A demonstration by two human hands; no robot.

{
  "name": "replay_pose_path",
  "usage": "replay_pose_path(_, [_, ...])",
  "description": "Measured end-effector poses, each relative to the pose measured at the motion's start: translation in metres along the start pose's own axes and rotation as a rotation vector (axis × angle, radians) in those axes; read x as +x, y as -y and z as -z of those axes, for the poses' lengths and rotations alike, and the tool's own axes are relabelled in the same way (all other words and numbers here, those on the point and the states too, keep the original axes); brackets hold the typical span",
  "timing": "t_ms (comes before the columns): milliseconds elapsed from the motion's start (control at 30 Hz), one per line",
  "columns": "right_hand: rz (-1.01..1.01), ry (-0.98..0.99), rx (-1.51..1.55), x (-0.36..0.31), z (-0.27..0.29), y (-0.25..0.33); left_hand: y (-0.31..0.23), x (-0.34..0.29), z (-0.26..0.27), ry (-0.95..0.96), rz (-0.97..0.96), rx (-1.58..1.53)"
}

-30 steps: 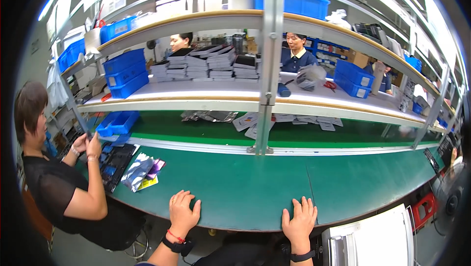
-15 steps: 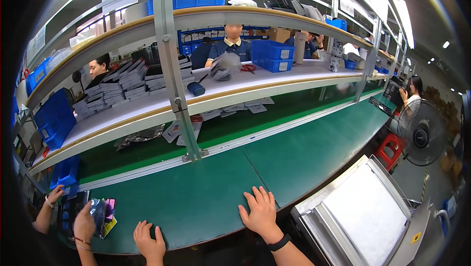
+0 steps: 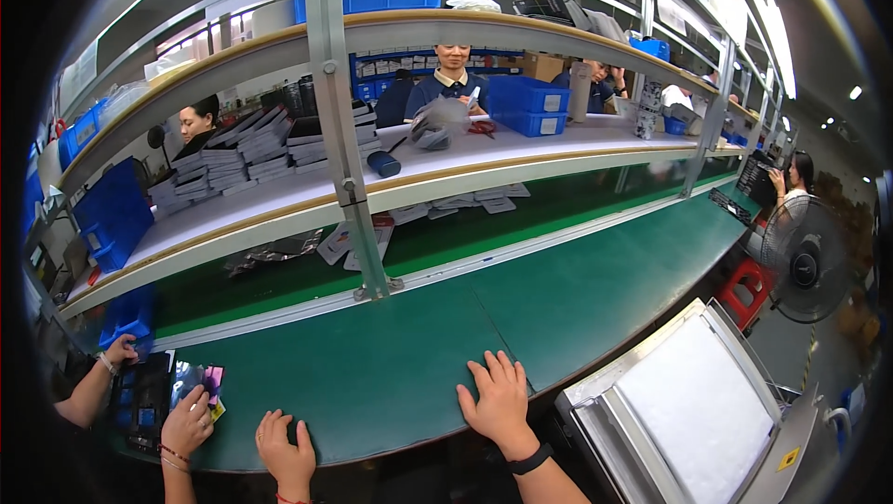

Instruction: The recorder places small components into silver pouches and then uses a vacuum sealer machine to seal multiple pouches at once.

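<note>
My left hand (image 3: 286,450) lies on the green worktable (image 3: 400,355) near its front edge, fingers stretched and slightly apart, holding nothing. Farther right, my right hand (image 3: 496,400), with a black band at the wrist, rests flat on the same surface with its fingers spread. It is close to a thin seam running across the tabletop. To the left of my left hand, a co-worker's hand (image 3: 189,422) touches a shiny plastic bag (image 3: 189,379) with pink and yellow pieces beside it. That co-worker's other hand (image 3: 121,350) is near a black tray (image 3: 144,397).
A shelf rack with a metal post (image 3: 346,151) stands behind the table, bearing stacked boxes (image 3: 223,165) and blue bins (image 3: 528,106). At right are a machine with a white top (image 3: 693,402), a red stool (image 3: 744,290) and a fan (image 3: 805,262). Other people sit beyond.
My hands stay in place on the table while the view shifts slightly. The co-worker's nearer hand has moved right onto the plastic bag, uncovering more of the black tray.
</note>
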State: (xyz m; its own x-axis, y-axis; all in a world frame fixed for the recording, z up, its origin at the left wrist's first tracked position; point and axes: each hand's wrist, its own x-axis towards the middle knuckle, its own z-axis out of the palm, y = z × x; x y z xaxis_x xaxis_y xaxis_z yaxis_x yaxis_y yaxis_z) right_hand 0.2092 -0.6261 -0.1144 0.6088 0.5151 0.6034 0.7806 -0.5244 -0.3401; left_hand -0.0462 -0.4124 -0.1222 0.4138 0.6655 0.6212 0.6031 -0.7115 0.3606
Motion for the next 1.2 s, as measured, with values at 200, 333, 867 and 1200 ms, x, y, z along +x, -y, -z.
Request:
replay_pose_path(200, [0.048,0.015,0.019,0.003,-0.007,0.009,0.007,-0.007,0.01,-0.039,0.017,0.042])
replay_pose_path(333, [0.066,0.037,0.039,0.006,-0.002,0.013,0.005,-0.001,0.016,-0.063,-0.033,0.011])
replay_pose_path(867, [0.005,0.11,-0.052,-0.001,-0.005,0.002,-0.003,-0.002,0.011,-0.075,0.018,0.022])
replay_pose_path(1200, [0.039,0.103,-0.102,0.0,-0.008,0.0,-0.003,0.0,0.011,-0.061,0.034,0.037])
